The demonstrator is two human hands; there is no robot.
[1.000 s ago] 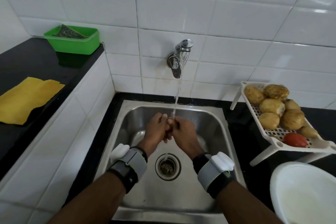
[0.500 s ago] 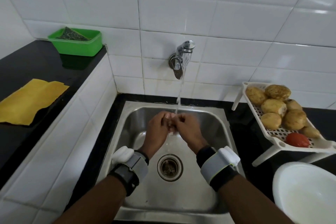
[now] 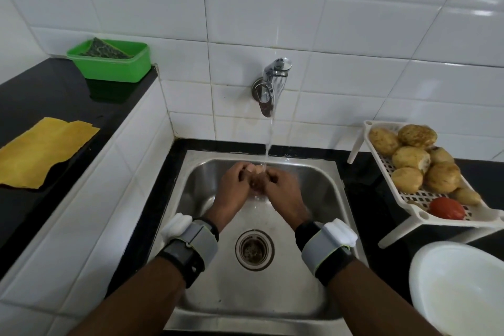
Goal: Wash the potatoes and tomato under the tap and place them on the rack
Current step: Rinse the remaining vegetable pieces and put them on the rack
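Water runs from the wall tap (image 3: 270, 87) into the steel sink (image 3: 321, 199). My left hand (image 3: 234, 185) and my right hand (image 3: 283, 191) meet under the stream, fingers curled around a small potato (image 3: 256, 184) that is mostly hidden between them. To the right, the white slotted rack (image 3: 463, 222) holds several potatoes (image 3: 411, 158). A red tomato (image 3: 447, 208) lies at the rack's near end.
A white bowl (image 3: 461, 289) sits at the lower right, in front of the rack. On the raised black counter to the left lie a yellow cloth (image 3: 43, 150) and a green container (image 3: 114, 68) with a scrub pad. The drain (image 3: 255, 249) is between my wrists.
My hands have stayed together under the water, shifting slightly and rubbing what they hold. The rack's contents have not changed.
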